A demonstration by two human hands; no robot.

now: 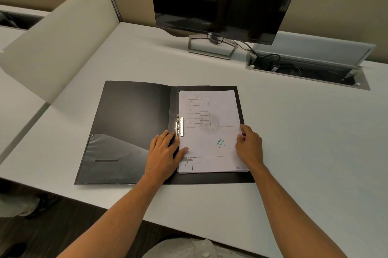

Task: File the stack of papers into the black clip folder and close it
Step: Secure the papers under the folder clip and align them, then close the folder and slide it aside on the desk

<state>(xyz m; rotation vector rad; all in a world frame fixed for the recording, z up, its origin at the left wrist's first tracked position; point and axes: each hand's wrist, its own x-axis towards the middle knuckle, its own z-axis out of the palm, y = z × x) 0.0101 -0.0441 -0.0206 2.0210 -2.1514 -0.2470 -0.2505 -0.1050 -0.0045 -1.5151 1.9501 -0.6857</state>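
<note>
My hands rest apart, flat, gripping nothing: left hand (165,150) just below the metal clip (179,125), right hand (248,144) steadying the papers (210,131), long axis running away from me.

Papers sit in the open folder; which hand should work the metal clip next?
Probably the left hand: its fingertips rest right beside the clip at the spine. The right hand is across the papers, steadying their outer edge.

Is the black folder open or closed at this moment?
Open. The folder lies spread flat on the desk, its left cover turned out, with the papers exposed on the right half beside the metal clip.
</note>
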